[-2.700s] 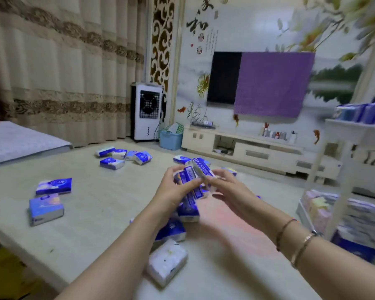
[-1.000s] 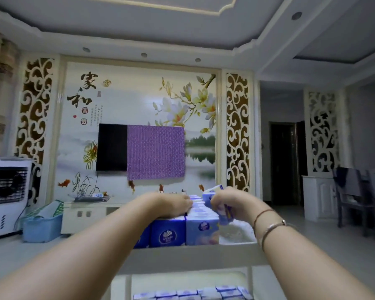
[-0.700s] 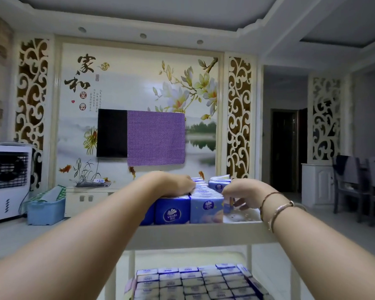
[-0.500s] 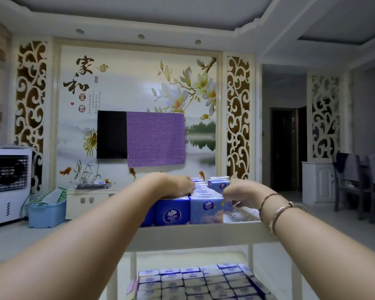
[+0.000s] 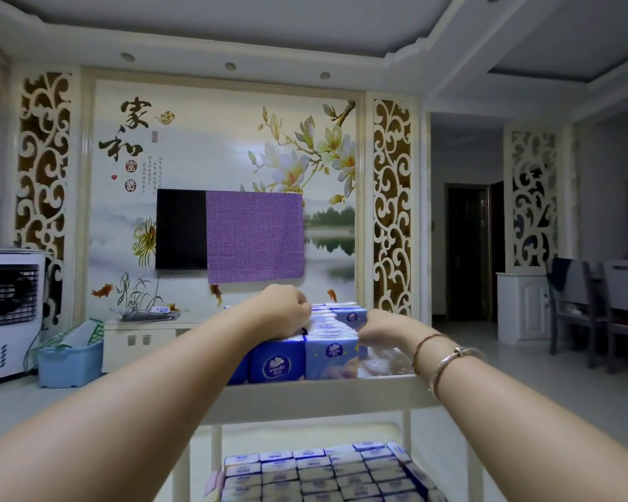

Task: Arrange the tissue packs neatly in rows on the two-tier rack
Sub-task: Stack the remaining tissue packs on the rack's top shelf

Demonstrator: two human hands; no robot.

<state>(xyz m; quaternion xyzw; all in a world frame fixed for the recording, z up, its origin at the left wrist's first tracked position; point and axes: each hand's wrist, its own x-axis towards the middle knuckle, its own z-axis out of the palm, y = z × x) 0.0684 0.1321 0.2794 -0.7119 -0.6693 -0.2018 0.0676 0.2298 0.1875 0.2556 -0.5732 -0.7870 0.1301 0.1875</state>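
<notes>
Tissue packs (image 5: 331,356) stand upright in rows on the rack's (image 5: 316,394) top tier; more packs fill the lower tier (image 5: 316,472), cut off by the frame's bottom edge. The left hand (image 5: 283,309) rests knuckles-up on the packs, fingers curled under; what they grasp, if anything, is hidden. The right hand (image 5: 379,326) lies against the rows' right side, fingers hidden behind packs, so its grip cannot be told. One front pack reads "Vinda". Behind hangs a TV (image 5: 180,229), half covered by a purple cloth (image 5: 254,235).
</notes>
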